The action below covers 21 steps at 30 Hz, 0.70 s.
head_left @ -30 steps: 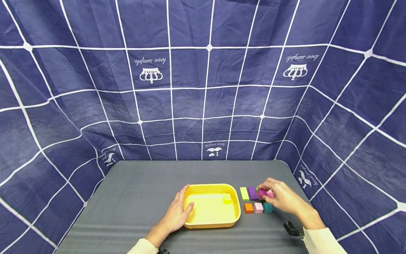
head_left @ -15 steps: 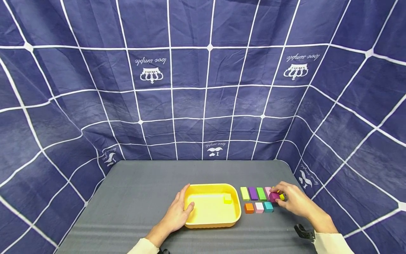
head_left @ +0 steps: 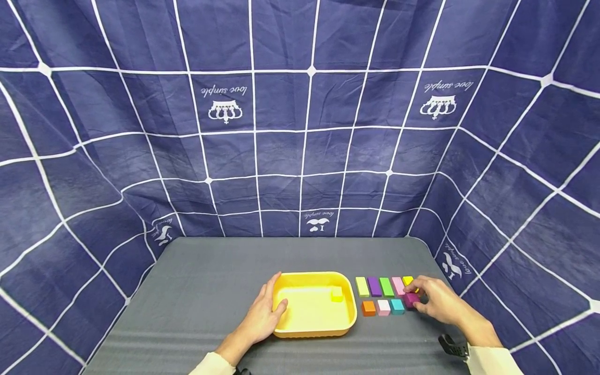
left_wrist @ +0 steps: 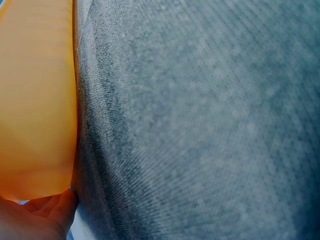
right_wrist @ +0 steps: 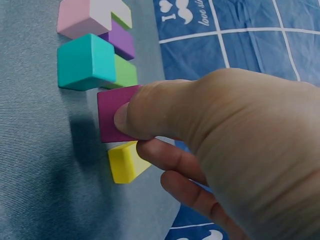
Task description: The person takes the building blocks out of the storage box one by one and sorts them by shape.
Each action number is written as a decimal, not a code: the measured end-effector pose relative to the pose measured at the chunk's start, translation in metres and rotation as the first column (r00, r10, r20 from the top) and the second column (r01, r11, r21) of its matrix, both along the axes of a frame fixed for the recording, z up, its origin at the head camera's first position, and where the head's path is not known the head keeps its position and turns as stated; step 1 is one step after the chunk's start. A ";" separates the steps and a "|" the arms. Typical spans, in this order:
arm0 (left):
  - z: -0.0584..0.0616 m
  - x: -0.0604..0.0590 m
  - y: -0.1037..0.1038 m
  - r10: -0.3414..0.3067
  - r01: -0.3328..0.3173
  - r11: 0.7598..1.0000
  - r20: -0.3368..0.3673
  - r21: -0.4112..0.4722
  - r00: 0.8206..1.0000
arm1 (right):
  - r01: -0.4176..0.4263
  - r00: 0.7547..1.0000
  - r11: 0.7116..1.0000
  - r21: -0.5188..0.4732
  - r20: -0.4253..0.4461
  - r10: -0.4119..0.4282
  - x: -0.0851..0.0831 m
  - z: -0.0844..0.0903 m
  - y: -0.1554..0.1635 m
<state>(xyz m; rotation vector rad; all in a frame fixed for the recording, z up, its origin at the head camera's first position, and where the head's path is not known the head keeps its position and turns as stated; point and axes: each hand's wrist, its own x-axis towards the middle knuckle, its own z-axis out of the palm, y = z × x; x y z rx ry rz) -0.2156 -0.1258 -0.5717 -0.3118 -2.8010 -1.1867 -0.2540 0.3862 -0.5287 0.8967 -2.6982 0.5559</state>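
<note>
**A:** Right hand [head_left: 440, 302] pinching the magenta block [head_left: 411, 299], thumb on the near face, other fingers [right_wrist: 172, 157] curled round the far side. Sitting down on the grey surface [head_left: 211, 281], last in the front row, just past the teal block [head_left: 397, 305] on the thumb side.

**B:** Yep, same from the right wrist view. Magenta block [right_wrist: 112, 112] tucked right under the thumb, teal block [right_wrist: 85, 61] just beyond it, yellow block [right_wrist: 125, 162] right beneath the curled fingers.

**A:** Back row out past the fingertips: lime block [head_left: 362, 286], purple block [head_left: 374, 286], green block [head_left: 386, 286], pink block [head_left: 398, 285]. Front row also got an orange block [head_left: 368, 308] and a pale pink block [head_left: 383, 307].

**B:** And the left hand [head_left: 260, 317]?

**A:** Resting on the rim of the yellow tray [head_left: 281, 281], fingers relaxed and loosely laid against the edge, not clamped. Small yellow cube [head_left: 336, 295] lying inside the tray, well away from those fingers, over at the far corner.

**B:** Left wrist view mostly just tray wall and grey cloth.
</note>
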 end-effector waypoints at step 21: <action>-0.002 0.000 0.000 -0.003 0.003 1.000 -0.005 -0.004 1.000 | 0.008 0.986 1.000 0.006 0.169 -0.009 0.002 -0.011 -0.001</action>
